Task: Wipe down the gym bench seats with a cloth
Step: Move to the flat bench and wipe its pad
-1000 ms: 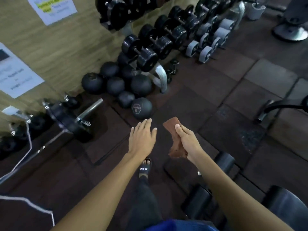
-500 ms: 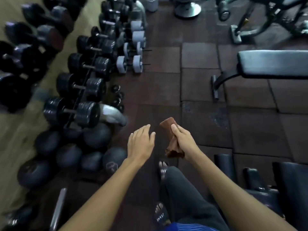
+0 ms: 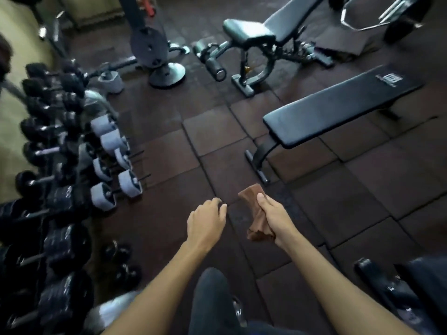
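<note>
One cloth (image 3: 252,194) inside right grip (image 3: 274,220)

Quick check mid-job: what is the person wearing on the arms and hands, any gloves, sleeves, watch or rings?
Nothing is worn on them. The left hand and right hand have no gloves, and no rings show. Neither forearm shows a sleeve, watch or band as far as the picture's lower edge. Between the arms, a dark trouser leg is visible.
</note>
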